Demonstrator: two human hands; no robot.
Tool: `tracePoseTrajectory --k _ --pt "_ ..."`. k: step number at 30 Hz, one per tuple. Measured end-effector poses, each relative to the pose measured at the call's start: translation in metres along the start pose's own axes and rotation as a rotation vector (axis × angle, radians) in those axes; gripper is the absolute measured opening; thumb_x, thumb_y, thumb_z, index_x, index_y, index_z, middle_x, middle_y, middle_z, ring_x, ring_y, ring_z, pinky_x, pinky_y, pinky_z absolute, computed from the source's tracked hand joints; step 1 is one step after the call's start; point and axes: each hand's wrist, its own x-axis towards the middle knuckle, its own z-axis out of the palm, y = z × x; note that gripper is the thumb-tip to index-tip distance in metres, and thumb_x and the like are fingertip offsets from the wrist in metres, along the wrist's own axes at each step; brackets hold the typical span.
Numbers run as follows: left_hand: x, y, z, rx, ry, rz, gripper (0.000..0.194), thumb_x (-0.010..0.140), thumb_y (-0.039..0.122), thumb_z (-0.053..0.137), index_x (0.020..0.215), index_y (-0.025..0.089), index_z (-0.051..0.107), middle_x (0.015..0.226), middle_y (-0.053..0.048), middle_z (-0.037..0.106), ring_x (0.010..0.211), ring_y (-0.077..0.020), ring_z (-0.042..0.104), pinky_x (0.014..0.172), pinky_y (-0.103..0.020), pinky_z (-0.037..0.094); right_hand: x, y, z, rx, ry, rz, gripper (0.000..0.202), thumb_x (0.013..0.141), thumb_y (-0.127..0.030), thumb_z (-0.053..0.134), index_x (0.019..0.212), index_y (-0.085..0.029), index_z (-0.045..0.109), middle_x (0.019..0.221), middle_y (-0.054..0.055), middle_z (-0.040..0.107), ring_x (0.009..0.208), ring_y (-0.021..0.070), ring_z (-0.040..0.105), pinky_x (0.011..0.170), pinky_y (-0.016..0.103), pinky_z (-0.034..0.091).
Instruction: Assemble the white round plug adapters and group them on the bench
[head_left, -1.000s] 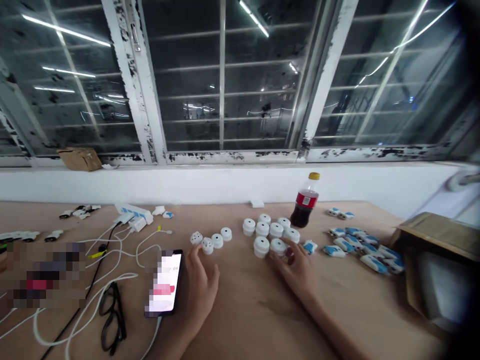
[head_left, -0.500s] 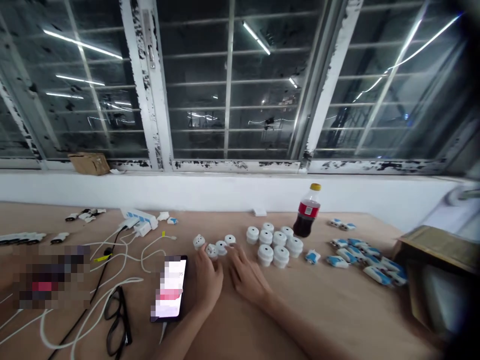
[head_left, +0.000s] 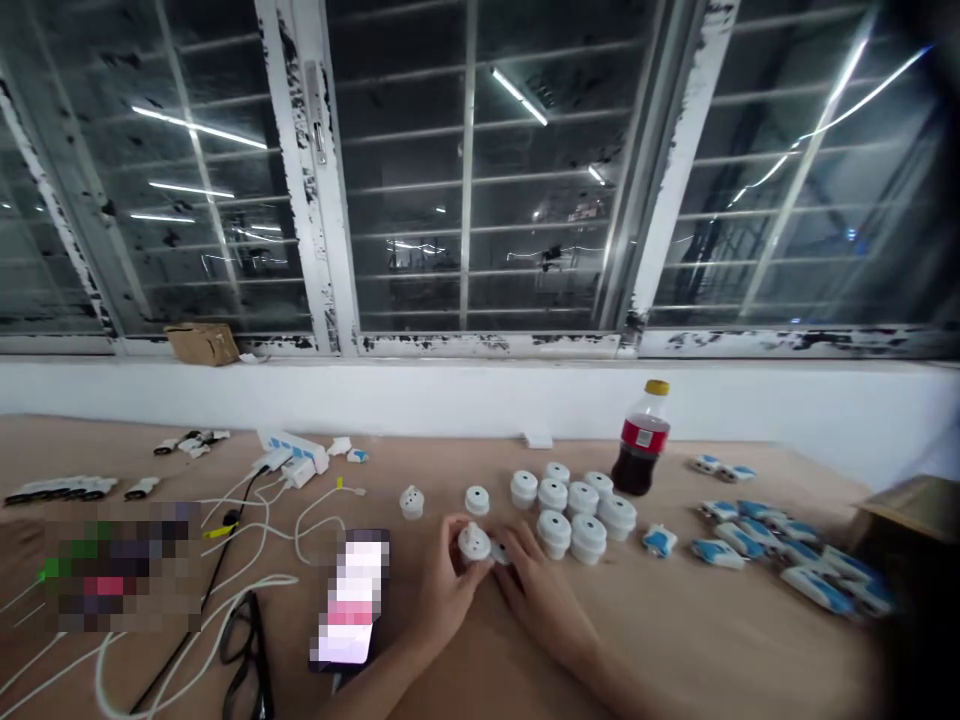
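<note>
In the middle of the table, my left hand is closed around a white round socket piece with small dark holes in its top. My right hand is beside it, its curled fingers on a white round cap that is mostly covered. Just beyond my hands stands a single white round cap with a dark centre hole. To its left, another holed socket piece rests alone. Several white round units stand grouped to the right of my right hand.
A cola bottle stands behind the round units. Blue-and-white plug parts lie at right near a cardboard box. To the left are a lit phone, glasses, white cables and a power strip.
My left hand has lifted one socket piece from the row and drawn it nearer. My right hand has pulled back with a white cap under its fingers. The view has shifted slightly.
</note>
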Motion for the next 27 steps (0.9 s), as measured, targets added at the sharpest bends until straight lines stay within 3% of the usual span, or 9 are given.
tracePoseTrajectory --k 5,11,16,23,27 --pt "-0.018 0.008 0.010 -0.072 -0.131 -0.091 0.058 0.073 0.040 0.096 0.120 0.028 0.064 0.120 -0.007 0.077 0.114 -0.0304 0.073 0.102 -0.043 0.057 -0.036 0.012 -0.024 0.246 0.050 0.084 0.031 0.109 -0.049 0.055 0.127 -0.028 0.069 0.127 0.012 0.070 0.118 0.0318 0.070 0.107 0.050 0.059" --pt "-0.019 0.010 0.009 0.013 -0.063 -0.128 0.045 0.078 0.045 0.091 0.113 0.026 0.071 0.111 -0.004 0.078 0.107 -0.0281 0.072 0.098 -0.040 0.057 -0.038 0.014 -0.037 0.607 0.002 0.247 0.044 0.103 -0.065 0.061 0.128 -0.029 0.066 0.115 0.008 0.076 0.104 0.0292 0.074 0.097 0.046 0.063" --pt "-0.017 0.009 0.007 -0.007 -0.117 -0.142 0.043 0.077 0.035 0.091 0.115 0.025 0.073 0.109 -0.003 0.079 0.104 -0.0258 0.073 0.095 -0.037 0.058 -0.035 0.012 -0.039 0.769 0.032 0.271 0.045 0.096 -0.064 0.072 0.129 -0.033 0.068 0.122 0.007 0.078 0.118 0.0314 0.074 0.104 0.047 0.062" --pt "-0.017 0.009 0.008 -0.052 -0.168 -0.142 0.051 0.070 0.027 0.094 0.116 0.024 0.070 0.115 -0.005 0.081 0.107 -0.0273 0.075 0.096 -0.039 0.058 -0.037 0.004 -0.035 0.859 -0.046 0.191 0.039 0.096 -0.055 0.077 0.129 -0.033 0.072 0.125 0.010 0.080 0.118 0.0339 0.077 0.108 0.056 0.060" --pt "-0.018 0.011 0.005 0.034 -0.173 -0.134 0.049 0.072 0.031 0.094 0.117 0.024 0.076 0.116 -0.006 0.081 0.109 -0.0305 0.075 0.100 -0.044 0.058 -0.038 0.001 -0.034 0.844 -0.084 0.193 0.044 0.096 -0.057 0.077 0.130 -0.030 0.071 0.124 0.013 0.080 0.116 0.0345 0.078 0.108 0.057 0.061"
